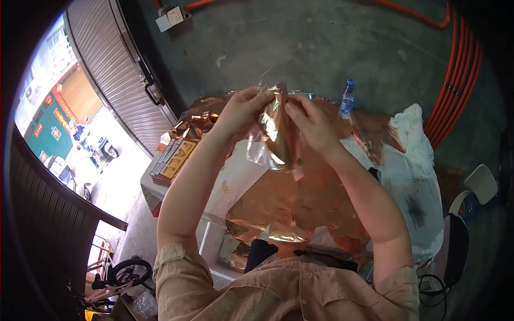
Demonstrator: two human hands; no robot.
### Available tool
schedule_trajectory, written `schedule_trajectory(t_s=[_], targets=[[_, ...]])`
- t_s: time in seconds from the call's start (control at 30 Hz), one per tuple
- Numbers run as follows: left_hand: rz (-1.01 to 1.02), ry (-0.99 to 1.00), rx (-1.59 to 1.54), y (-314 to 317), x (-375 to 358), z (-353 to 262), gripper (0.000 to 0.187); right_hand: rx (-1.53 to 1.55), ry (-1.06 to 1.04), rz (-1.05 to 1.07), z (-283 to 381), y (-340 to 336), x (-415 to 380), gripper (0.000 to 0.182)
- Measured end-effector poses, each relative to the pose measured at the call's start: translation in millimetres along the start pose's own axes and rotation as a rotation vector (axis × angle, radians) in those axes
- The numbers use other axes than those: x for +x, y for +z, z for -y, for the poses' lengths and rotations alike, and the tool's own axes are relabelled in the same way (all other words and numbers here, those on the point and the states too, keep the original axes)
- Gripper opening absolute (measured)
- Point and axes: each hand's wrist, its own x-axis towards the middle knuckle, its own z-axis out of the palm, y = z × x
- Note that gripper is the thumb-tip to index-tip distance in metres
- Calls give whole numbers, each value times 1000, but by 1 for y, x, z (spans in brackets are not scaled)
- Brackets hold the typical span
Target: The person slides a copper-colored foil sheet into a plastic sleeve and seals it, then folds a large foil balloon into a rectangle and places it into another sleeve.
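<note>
Both my hands are raised over the table, gripping a shiny piece of gold foil [277,125] that hangs down between them with some clear plastic film [258,152] beside it. My left hand [243,109] pinches its upper left edge. At the upper right edge, the fingers of my right hand [310,119] are closed on the same foil. Beneath them a large copper-coloured foil sheet [300,200] covers much of the table. To the left lies a white sheet [235,176], partly hidden by my left forearm.
A stack of lettered boxes or blocks [174,160] sits at the table's left, near crumpled foil [195,128]. A water bottle [347,97] stands at the back. White fluffy cloth [413,136] lies at the right; a chair [481,184] is beyond.
</note>
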Motion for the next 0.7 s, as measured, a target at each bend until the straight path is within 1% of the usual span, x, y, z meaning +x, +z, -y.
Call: schedule_trajectory(t_s=[0.07,0.1,0.17,0.2,0.27,0.3,0.33,0.4,0.43,0.47,0.53,0.57,0.63,0.67,0.7], targets=[[42,9,-36,21,-3,-5,31,-53,21,-95,5,-2,4,35],[47,14,-38,24,0,-4,31,-59,18,-97,12,-5,5,35],[256,-58,-300,26,6,0,39,-352,31,-191,26,-13,4,31],[263,-54,-302,30,5,-5,39,-359,29,-194,32,-19,2,31],[522,25,-483,36,0,-14,46,-350,-80,-140,44,-32,-1,31],[319,19,-379,49,-5,-19,44,-421,-17,-143,49,-37,0,32],[322,19,-383,56,-7,-16,44,-425,-15,-144,52,-41,-2,32],[88,101,-127,66,-7,-13,40,-549,-55,-41,58,-50,-4,32],[63,110,-103,68,-4,-10,29,-774,-73,-60,62,-53,-5,28],[65,109,-107,69,-4,-10,29,-778,-71,-60,60,-57,-5,28],[14,123,124,73,-7,-13,24,-1014,-207,-37,58,-63,-5,24],[15,123,122,75,-8,-13,24,-1016,-205,-37,59,-64,-7,24],[29,141,36,79,-9,-12,20,-679,-101,-134,75,-61,-10,22],[31,139,36,80,-9,-13,20,-679,-99,-137,74,-62,-10,22],[43,113,-40,82,-8,-16,21,-580,-86,-115,75,-64,-8,23]])
